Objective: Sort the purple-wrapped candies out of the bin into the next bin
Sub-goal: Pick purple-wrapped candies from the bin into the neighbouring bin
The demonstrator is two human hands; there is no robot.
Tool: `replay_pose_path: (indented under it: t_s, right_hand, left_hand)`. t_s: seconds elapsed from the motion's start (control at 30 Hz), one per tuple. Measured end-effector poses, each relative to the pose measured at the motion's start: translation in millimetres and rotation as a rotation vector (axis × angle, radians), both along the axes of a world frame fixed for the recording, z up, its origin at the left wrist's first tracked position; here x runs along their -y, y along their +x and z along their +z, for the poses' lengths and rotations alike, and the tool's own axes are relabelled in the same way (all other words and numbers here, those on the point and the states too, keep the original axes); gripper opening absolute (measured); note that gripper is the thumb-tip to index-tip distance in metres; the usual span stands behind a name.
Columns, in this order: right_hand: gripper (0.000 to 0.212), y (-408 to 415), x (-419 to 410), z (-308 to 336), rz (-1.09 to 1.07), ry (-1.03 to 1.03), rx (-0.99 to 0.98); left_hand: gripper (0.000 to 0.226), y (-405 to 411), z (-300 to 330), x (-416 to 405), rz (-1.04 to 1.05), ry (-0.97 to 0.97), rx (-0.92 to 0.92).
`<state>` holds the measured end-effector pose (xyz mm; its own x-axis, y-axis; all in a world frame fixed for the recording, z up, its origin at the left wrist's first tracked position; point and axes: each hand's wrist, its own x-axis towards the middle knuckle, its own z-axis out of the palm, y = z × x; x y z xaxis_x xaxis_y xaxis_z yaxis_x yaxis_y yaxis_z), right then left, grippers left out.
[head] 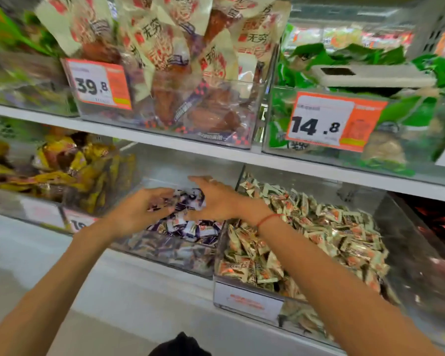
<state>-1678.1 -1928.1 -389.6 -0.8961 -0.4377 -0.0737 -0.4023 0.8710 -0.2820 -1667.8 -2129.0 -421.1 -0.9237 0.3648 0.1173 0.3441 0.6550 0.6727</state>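
Note:
Both my hands meet over the middle clear bin (180,265) on the lower shelf. Between them sits a bunch of purple-wrapped candies (188,199). My left hand (139,211) cups the bunch from the left with curled fingers. My right hand (216,199) holds it from the right, palm inward, with a red string on the wrist. More purple-wrapped candies (190,228) lie in the bin below the hands. The bin to the right (247,301) is heaped with white and orange wrapped candies (319,227). The picture is blurred by motion.
A bin of yellow and brown packets (62,170) stands to the left. The upper shelf (190,147) carries bins of large snack bags (165,73) and green packets (370,73), with price tags 39.8 and 14.8. A dark red bin (437,227) is at far right.

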Motion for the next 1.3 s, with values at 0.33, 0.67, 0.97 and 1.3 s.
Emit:
replay_pose_path:
  t_s: [0.33, 0.67, 0.97, 1.3]
  right_hand:
    - [0.02, 112, -120, 21, -0.089, -0.226, -0.233]
    - [0.027, 209, -267, -41, -0.505, 0.029, -0.712]
    - [0.028, 214, -271, -52, -0.546, -0.135, -0.698]
    - [0.012, 212, -269, -52, -0.571, -0.041, -0.835]
  left_hand:
    - [0.028, 46, 24, -38, -0.034, 0.11, -0.221]
    - [0.023, 87, 11, -239, -0.723, -0.106, -0.177]
    - [0.04, 70, -45, -349, -1.033, -0.375, -0.325]
    - [0.027, 69, -44, -317, -0.774, 0.01, -0.117]
